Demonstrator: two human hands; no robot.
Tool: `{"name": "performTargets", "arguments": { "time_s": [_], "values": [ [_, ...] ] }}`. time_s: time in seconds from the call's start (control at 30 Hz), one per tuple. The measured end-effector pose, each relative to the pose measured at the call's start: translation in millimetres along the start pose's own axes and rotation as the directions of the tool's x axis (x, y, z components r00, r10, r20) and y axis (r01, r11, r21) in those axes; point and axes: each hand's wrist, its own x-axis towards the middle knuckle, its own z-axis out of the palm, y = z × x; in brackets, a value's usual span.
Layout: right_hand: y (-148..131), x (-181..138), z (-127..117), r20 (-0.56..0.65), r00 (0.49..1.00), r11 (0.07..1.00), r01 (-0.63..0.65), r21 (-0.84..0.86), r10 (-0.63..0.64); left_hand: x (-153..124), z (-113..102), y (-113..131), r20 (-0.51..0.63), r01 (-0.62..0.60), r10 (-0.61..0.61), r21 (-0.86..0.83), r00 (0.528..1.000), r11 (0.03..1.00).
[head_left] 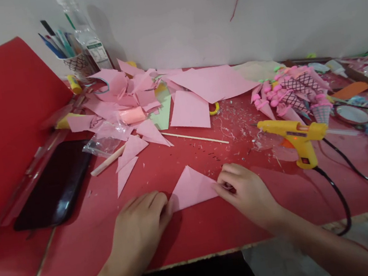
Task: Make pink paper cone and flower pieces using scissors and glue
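A pink paper piece (193,187), roughly triangular with its peak pointing away from me, lies near the table's front edge. My left hand (142,216) is closed at its left corner, the fingertips partly hidden behind the hand. At the right corner, my right hand (243,189) pinches the paper between thumb and curled fingers. Beyond the paper, a thin wooden stick (197,137) rests on the red table (197,240). Smaller pink paper triangles (128,156) lie to the left, beyond my left hand.
A yellow glue gun (297,139) with a black cord lies at right. Behind it are several small decorated paper cones (299,89). Pink scraps (210,82) pile along the wall. A dark phone (56,184), a pen cup (78,66) and a bottle (95,47) stand or lie left.
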Motion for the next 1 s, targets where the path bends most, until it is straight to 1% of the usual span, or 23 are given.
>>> {"name": "performTargets", "arguments": {
  "time_s": [0.23,0.37,0.43,0.47,0.5,0.53,0.57,0.6,0.63,0.67,0.7,0.77,0.87,1.0],
  "values": [
    [0.2,3.2,-1.1,-0.003,1.000,0.995,0.025,-0.098,-0.026,1.5,-0.5,-0.6,0.033,0.000,0.001,-0.021,0.999,1.000],
    [-0.3,3.8,-0.4,-0.007,0.999,0.990,0.032,-0.135,-0.033,-1.1,0.9,-7.4,0.045,-0.024,0.025,-0.019,0.999,1.000],
    [-0.5,4.0,0.2,-0.012,0.999,0.988,0.036,-0.150,-0.038,-1.5,0.9,-12.8,0.046,-0.056,0.058,-0.034,0.997,0.998],
    [-0.7,4.1,0.6,-0.015,0.999,0.986,0.040,-0.161,-0.043,-0.8,0.3,-15.2,0.034,-0.093,0.094,-0.048,0.995,0.995],
    [-0.8,4.2,1.0,-0.021,0.999,0.984,0.044,-0.173,-0.049,0.7,-0.7,-16.9,0.022,-0.161,0.162,-0.071,0.986,0.985],
    [-0.8,4.3,1.4,-0.027,0.998,0.981,0.050,-0.185,-0.056,3.1,-2.0,-17.5,0.012,-0.251,0.253,-0.099,0.967,0.963],
    [-0.9,4.4,1.8,-0.030,0.997,0.979,0.058,-0.197,-0.065,6.3,-3.5,-17.0,0.018,-0.352,0.357,-0.133,0.934,0.926],
    [-0.9,4.5,2.1,-0.033,0.997,0.976,0.066,-0.207,-0.074,10.1,-5.0,-15.2,0.037,-0.463,0.477,-0.178,0.878,0.868],
    [-0.9,4.6,2.3,-0.034,0.996,0.974,0.073,-0.215,-0.082,14.1,-6.2,-12.3,0.076,-0.534,0.561,-0.226,0.824,0.815],
    [-0.8,4.6,2.5,-0.033,0.996,0.972,0.078,-0.221,-0.087,17.9,-6.9,-8.6,0.127,-0.574,0.618,-0.268,0.775,0.774],
    [-0.8,4.6,2.6,-0.032,0.995,0.971,0.082,-0.225,-0.091,21.3,-7.0,-4.8,0.163,-0.583,0.641,-0.297,0.750,0.757],
    [-0.9,4.6,2.5,-0.038,0.995,0.970,0.084,-0.228,-0.095,25.6,-5.6,1.8,0.209,-0.579,0.663,-0.348,0.719,0.737],
    [-1.4,4.4,1.9,-0.047,0.993,0.969,0.092,-0.230,-0.105,26.5,-3.0,4.4,0.273,-0.528,0.654,-0.411,0.706,0.743],
    [-2.5,4.4,1.3,-0.041,0.994,0.967,0.085,-0.238,-0.098,24.8,-4.1,-2.1,0.318,-0.488,0.656,-0.468,0.685,0.737]
  ]
}}
